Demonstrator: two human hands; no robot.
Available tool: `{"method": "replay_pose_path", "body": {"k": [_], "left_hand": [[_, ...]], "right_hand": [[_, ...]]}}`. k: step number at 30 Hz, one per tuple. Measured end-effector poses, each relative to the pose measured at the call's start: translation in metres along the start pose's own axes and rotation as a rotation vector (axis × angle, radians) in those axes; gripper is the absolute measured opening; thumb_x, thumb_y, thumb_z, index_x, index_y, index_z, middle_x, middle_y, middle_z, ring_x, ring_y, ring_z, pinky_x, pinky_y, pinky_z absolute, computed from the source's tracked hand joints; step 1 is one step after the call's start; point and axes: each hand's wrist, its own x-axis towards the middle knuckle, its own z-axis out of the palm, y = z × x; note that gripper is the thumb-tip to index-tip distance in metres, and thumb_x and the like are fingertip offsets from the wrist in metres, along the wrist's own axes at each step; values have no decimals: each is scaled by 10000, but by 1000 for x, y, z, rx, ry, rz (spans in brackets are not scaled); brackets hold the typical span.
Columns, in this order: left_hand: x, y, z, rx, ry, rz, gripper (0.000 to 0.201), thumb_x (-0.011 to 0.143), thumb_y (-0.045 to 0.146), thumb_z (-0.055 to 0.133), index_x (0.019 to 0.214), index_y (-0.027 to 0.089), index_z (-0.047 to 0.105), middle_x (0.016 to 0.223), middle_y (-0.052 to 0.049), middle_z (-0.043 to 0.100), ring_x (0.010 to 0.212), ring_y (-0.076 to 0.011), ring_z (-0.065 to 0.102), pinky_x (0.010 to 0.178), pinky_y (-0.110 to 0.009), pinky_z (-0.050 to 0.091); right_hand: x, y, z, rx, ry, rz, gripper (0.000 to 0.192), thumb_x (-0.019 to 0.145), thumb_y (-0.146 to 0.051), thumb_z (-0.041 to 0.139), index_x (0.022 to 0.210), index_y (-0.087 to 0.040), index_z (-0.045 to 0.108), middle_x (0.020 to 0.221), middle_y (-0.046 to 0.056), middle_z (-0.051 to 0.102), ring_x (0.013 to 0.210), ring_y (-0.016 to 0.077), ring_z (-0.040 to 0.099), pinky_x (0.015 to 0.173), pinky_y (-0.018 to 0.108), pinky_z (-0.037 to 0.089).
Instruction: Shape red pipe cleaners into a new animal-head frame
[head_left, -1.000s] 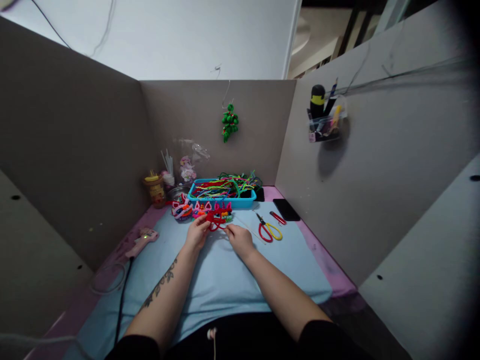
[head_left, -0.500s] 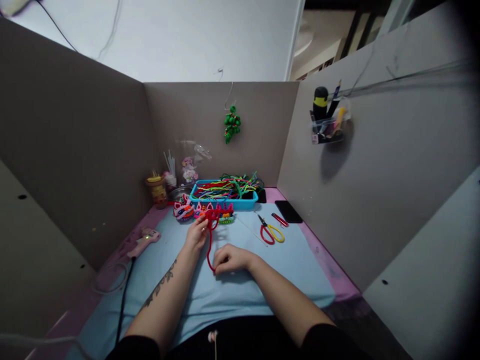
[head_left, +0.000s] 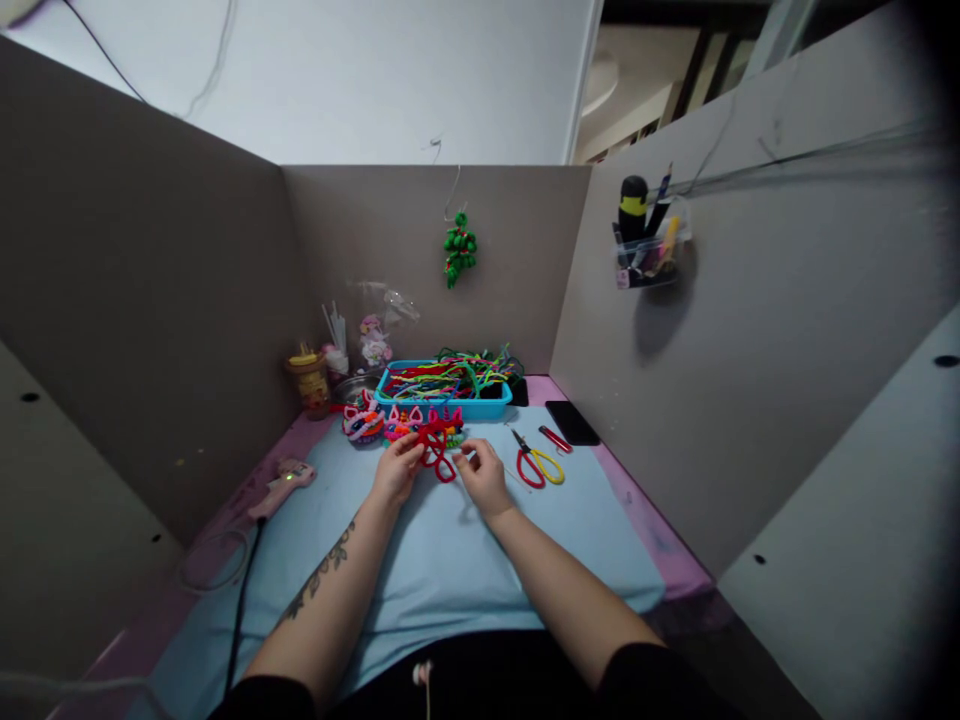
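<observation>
- The left hand pinches the looped red fuzzy stem between thumb and fingers, out in front of the body.
- The right hand has curled fingers just beside the lower red loop; whether they grip its end, I cannot tell.
- Beneath both hands spreads a rumpled light blue cloth, with a pink surface showing past its edges.
- Beyond the hands, a blue tray holds many coloured stems.
- Right of the right hand lie red-and-yellow-handled pliers and a black phone.
- Left of the left hand rests a pink corded tool.
- Grey panels enclose the surface; a green ornament hangs ahead, above the hands.
- A white wall rises behind.
</observation>
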Motion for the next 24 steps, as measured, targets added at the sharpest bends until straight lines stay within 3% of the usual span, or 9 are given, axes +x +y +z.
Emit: {"method": "replay_pose_path", "body": {"k": [2, 5, 8, 11, 17, 19, 22, 24], "left_hand": [[-2, 0, 2, 3, -23, -3, 365, 522, 89, 758, 861, 127, 628, 803, -39, 665, 661, -114, 608, 636, -231, 459], [-5, 0, 5, -12, -38, 3, 374, 497, 98, 771, 842, 125, 630, 797, -39, 665, 682, -124, 610, 663, -243, 459], [-6, 0, 6, -19, -31, 28, 377, 479, 100, 778, 824, 126, 629, 766, -24, 658, 669, -116, 603, 660, -236, 451], [-6, 0, 5, -34, -29, 50, 376, 485, 114, 783, 827, 132, 627, 720, 0, 640, 645, -102, 593, 639, -221, 439], [-3, 2, 1, -82, -20, 80, 359, 506, 108, 771, 830, 144, 620, 741, 0, 646, 680, -105, 603, 680, -227, 441], [-3, 2, 2, -81, -21, 68, 352, 507, 99, 768, 824, 143, 621, 741, -3, 648, 679, -107, 604, 680, -228, 445], [-3, 1, 3, -45, -38, 32, 353, 507, 96, 766, 828, 136, 625, 767, -19, 658, 680, -112, 607, 670, -229, 451], [-4, 1, 4, -16, -63, 4, 359, 516, 106, 766, 847, 132, 628, 785, -30, 664, 682, -117, 610, 677, -238, 459]], "right_hand": [[-2, 3, 7, 20, -34, 93, 262, 746, -340, 550, 945, -169, 540, 808, 14, 592, 503, 81, 455, 513, 213, 406], [-3, 9, 15, 44, -133, 201, 225, 692, -314, 594, 864, -174, 556, 630, -33, 570, 497, 98, 486, 499, 210, 413], [-3, 13, 18, 62, -205, 202, 104, 675, -247, 582, 739, -166, 590, 539, -42, 540, 497, 98, 492, 502, 204, 409], [-6, 12, 16, 85, -295, 198, 113, 659, -193, 563, 741, -152, 630, 539, -34, 554, 490, 87, 487, 483, 189, 390], [-13, 4, 7, 294, -945, 211, 156, 635, -255, 625, 739, -142, 655, 531, -35, 562, 448, 74, 460, 437, 175, 353], [-11, 1, 4, 265, -888, 179, 177, 691, -312, 602, 671, -140, 637, 521, -31, 542, 457, 77, 450, 446, 182, 351], [-5, -1, 0, 92, -469, 77, 273, 758, -356, 554, 588, -146, 592, 516, -23, 503, 498, 95, 442, 492, 207, 366], [-1, -1, -2, -4, -208, 0, 240, 788, -333, 523, 650, -154, 605, 584, -5, 529, 567, 120, 472, 558, 233, 404]]}}
